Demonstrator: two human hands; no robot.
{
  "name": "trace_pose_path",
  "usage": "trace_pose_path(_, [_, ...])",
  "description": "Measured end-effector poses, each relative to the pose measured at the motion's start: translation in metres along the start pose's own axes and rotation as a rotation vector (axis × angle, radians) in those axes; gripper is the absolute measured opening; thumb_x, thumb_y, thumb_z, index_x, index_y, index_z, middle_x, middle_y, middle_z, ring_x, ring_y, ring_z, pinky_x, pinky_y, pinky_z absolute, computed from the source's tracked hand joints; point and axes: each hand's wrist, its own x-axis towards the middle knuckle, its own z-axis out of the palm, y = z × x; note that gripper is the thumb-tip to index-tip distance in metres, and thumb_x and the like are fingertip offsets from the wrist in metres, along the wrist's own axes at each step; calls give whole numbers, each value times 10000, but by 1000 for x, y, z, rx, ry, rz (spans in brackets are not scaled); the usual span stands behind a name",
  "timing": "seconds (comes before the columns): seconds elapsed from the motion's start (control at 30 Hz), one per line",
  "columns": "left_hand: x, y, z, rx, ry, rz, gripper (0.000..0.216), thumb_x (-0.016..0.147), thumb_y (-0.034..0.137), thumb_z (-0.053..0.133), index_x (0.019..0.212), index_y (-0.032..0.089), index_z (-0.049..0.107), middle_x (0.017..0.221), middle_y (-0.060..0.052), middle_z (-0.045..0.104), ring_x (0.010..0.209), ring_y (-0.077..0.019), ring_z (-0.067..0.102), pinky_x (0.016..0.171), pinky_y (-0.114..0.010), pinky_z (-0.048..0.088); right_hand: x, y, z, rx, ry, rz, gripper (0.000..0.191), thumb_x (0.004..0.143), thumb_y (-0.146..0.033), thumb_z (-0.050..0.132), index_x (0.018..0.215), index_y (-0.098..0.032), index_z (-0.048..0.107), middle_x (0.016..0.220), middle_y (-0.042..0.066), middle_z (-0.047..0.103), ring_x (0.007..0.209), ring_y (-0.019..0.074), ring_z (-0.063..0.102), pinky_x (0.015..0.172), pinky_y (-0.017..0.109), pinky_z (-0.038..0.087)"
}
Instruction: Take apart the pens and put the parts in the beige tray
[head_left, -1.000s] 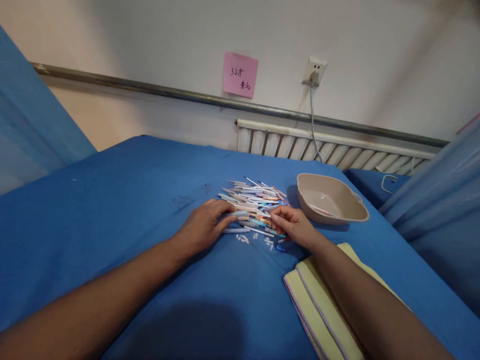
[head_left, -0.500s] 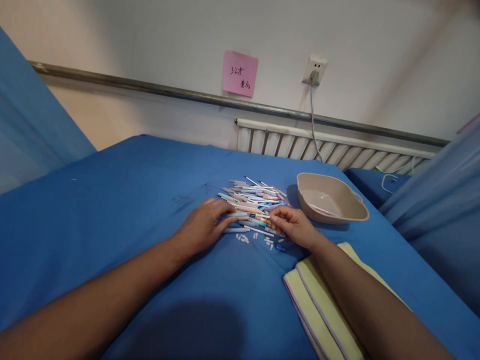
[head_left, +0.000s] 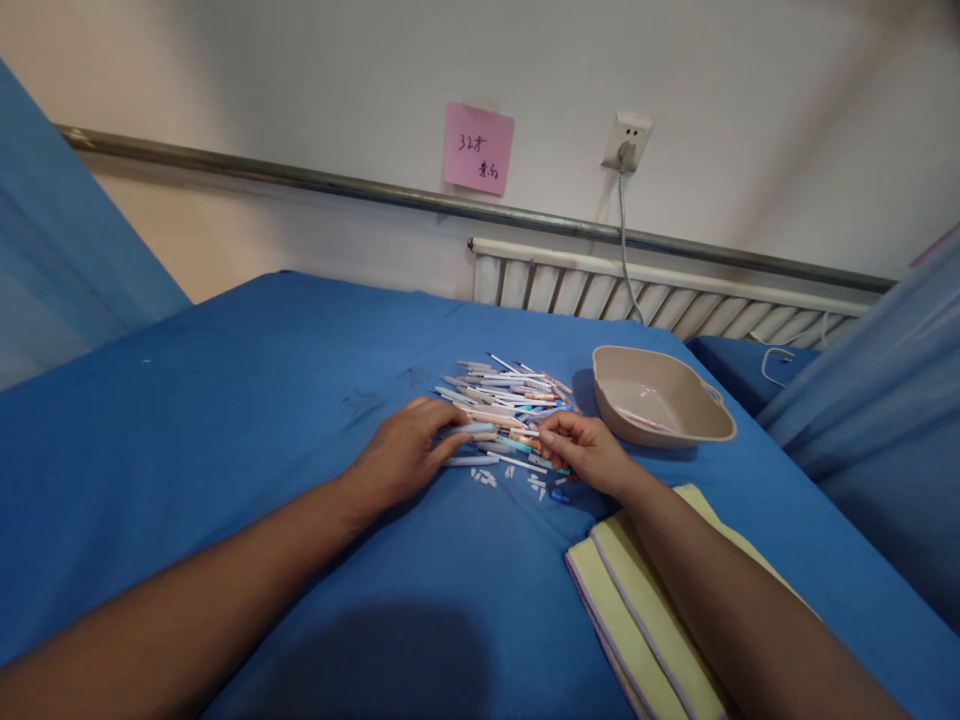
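A loose pile of pens and thin white refills (head_left: 504, 378) lies on the blue-covered table. My left hand (head_left: 405, 447) is at the pile's near left side, its thumb and fingers closed on a pale blue-grey pen barrel (head_left: 478, 428). Across from it, my right hand (head_left: 589, 452) pinches a thin white stick, seemingly a refill (head_left: 529, 433), its end hidden by the fingertips. Just in front of the hands lie small white plugs (head_left: 486, 478), a long white refill (head_left: 517, 461) and a small blue piece (head_left: 559, 495).
A beige plastic basin (head_left: 660, 395) stands to the right of the pile with a few slim pinkish-white pieces inside. Folded yellow cloth (head_left: 626, 590) lies under my right forearm. Behind the table are a radiator (head_left: 555, 285), a metal rail and a plugged-in cable (head_left: 623, 230).
Both hands keep nearly the same place and grip. The pale barrel at my left hand shows slightly less of its length. The whole view has shifted a touch.
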Motion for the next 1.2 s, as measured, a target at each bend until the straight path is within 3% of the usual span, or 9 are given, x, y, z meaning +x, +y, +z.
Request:
trace_pose_path(0.33, [-2,0,0,20,8,28,211,873,347,498,938,180,610,905,-61,640,857,-203,545,779,-333,420,-2,-6,2,-91,2,-22,226,839,-409,534,790,-189,555,655,-19,565,514,86,502,467,200,384])
trace_pose_path(0.47, [-2,2,0,26,0,31,192,868,332,504,927,183,611,897,-60,642,849,-201,547,779,-332,423,-4,-14,4,-275,74,-163,171,840,-353,548,795,-200,608,664,-4,604,589,125,546,565,242,416])
trace_pose_path(0.57, [-2,5,2,2,-13,44,189,868,328,502,930,187,612,912,-60,645,873,-204,553,797,-334,425,-6,-21,7,-406,104,-303,129,848,-305,545,834,-216,637,781,34,651,731,172,585,686,291,436])
trace_pose_path(0.67, [-3,10,5,-72,-29,67,203,876,347,494,951,196,607,935,-55,646,903,-201,561,815,-329,424,-7,-25,14,-434,99,-352,139,867,-297,518,891,-231,637,853,60,645,815,203,583,753,328,435])
trace_pose_path(0.83, [-7,26,13,-210,-140,45,216,900,353,455,943,196,595,909,-34,637,848,-177,565,774,-296,423,-12,-33,34,-270,110,-331,272,915,-351,430,1134,-230,535,1072,84,578,993,206,543,860,344,424])
trace_pose_path(0.97, [-9,36,21,-378,-257,-1,230,912,346,422,903,185,586,824,-13,621,744,-147,555,694,-259,426,-18,-41,43,-39,-44,-285,473,919,-477,377,1330,-243,356,1319,94,446,1194,215,443,951,361,392])
trace_pose_path(1.07, [-9,37,26,-499,-339,-26,195,904,316,437,889,184,580,798,1,608,723,-135,551,677,-243,431,-17,-42,41,157,-108,-213,589,875,-628,314,1332,-259,353,1368,91,417,1249,223,405,974,378,384])
trace_pose_path(1.2, [-7,32,29,-682,-395,-45,198,906,286,421,906,178,587,849,-13,620,806,-140,573,751,-253,450,-10,-40,27,381,-33,-105,724,801,-757,191,1230,-238,456,1283,113,511,1182,228,485,926,380,430])
